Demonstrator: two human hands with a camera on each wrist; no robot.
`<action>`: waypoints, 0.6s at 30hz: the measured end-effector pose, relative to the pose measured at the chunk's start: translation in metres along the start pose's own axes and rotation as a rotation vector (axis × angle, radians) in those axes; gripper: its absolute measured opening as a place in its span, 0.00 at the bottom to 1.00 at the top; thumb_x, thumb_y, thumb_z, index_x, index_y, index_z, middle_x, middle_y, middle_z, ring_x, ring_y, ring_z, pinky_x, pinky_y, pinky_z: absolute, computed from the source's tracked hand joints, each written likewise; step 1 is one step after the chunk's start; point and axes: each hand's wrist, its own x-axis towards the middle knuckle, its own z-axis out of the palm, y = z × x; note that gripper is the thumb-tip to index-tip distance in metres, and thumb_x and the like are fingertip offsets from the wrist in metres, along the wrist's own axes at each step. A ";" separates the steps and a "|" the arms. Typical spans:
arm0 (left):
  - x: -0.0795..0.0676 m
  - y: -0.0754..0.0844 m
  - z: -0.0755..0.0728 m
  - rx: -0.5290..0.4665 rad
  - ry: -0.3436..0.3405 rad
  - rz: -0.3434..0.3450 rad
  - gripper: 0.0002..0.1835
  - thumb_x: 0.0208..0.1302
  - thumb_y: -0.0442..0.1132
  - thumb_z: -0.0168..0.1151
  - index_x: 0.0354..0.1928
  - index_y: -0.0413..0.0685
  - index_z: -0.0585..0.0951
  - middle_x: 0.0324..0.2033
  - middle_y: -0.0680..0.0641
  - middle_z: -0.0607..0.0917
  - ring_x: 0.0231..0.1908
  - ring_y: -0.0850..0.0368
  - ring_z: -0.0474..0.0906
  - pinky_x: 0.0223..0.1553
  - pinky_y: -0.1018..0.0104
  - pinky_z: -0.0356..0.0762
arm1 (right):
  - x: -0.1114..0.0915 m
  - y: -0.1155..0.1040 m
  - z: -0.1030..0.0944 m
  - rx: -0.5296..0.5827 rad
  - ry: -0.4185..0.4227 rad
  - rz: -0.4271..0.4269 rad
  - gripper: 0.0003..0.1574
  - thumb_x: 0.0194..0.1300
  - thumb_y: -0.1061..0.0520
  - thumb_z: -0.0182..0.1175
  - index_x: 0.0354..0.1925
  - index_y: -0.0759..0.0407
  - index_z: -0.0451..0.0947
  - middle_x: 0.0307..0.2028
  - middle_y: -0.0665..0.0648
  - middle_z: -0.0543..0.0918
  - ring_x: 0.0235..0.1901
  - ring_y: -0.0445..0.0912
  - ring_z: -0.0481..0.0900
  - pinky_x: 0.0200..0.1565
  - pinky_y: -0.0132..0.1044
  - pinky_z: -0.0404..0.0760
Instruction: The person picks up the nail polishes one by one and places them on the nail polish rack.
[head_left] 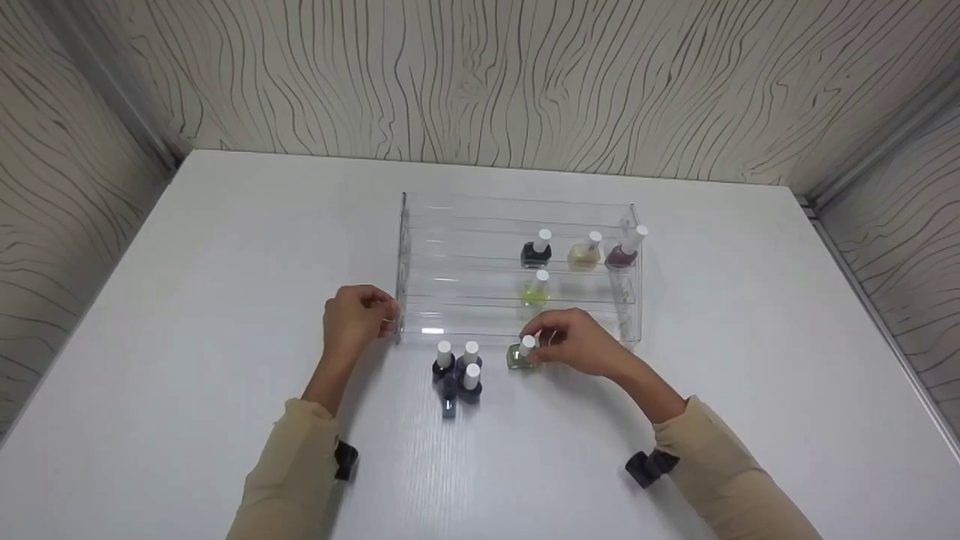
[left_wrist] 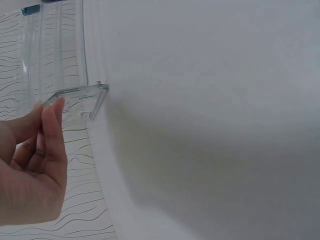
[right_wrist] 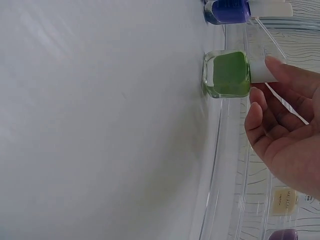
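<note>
My right hand [head_left: 581, 343] pinches the white cap of a green nail polish bottle [right_wrist: 227, 75], close in front of the rack. The clear stepped acrylic rack [head_left: 401, 262] has its left side panel [left_wrist: 82, 92] held between the thumb and fingers of my left hand [head_left: 354, 319]. On the rack's shelves stand a black bottle [head_left: 535, 255], a cream bottle [head_left: 583, 257], a plum bottle [head_left: 621, 257] and a yellow bottle [head_left: 534, 295]. Left of the green bottle, several dark bottles [head_left: 469, 390] cluster on the table, one of them purple [right_wrist: 230, 11] in the right wrist view.
The white table [head_left: 187, 360] reaches back to a panel with a wood-grain line pattern [head_left: 480, 82]. Similar panels stand at both sides. Black wrist cameras [head_left: 651, 468] sit at both beige sleeves.
</note>
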 end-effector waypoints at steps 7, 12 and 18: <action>0.000 -0.001 0.000 -0.041 -0.009 0.007 0.02 0.55 0.27 0.61 0.30 0.33 0.82 0.22 0.43 0.78 0.17 0.58 0.77 0.21 0.72 0.78 | 0.000 -0.003 0.001 -0.023 0.009 0.009 0.14 0.49 0.62 0.68 0.38 0.62 0.81 0.29 0.50 0.79 0.30 0.41 0.73 0.31 0.31 0.74; 0.000 -0.002 0.000 -0.033 -0.011 0.005 0.02 0.55 0.27 0.61 0.30 0.34 0.82 0.22 0.43 0.78 0.18 0.58 0.77 0.21 0.72 0.78 | 0.000 -0.003 0.002 -0.034 0.016 0.012 0.14 0.49 0.63 0.68 0.37 0.63 0.81 0.28 0.50 0.79 0.29 0.41 0.73 0.31 0.31 0.74; 0.001 -0.002 0.000 -0.032 -0.012 0.003 0.02 0.55 0.27 0.61 0.30 0.34 0.82 0.22 0.43 0.78 0.18 0.58 0.77 0.21 0.72 0.78 | 0.000 -0.002 0.002 -0.028 0.025 -0.001 0.13 0.48 0.63 0.68 0.36 0.62 0.81 0.28 0.51 0.79 0.29 0.41 0.73 0.31 0.30 0.74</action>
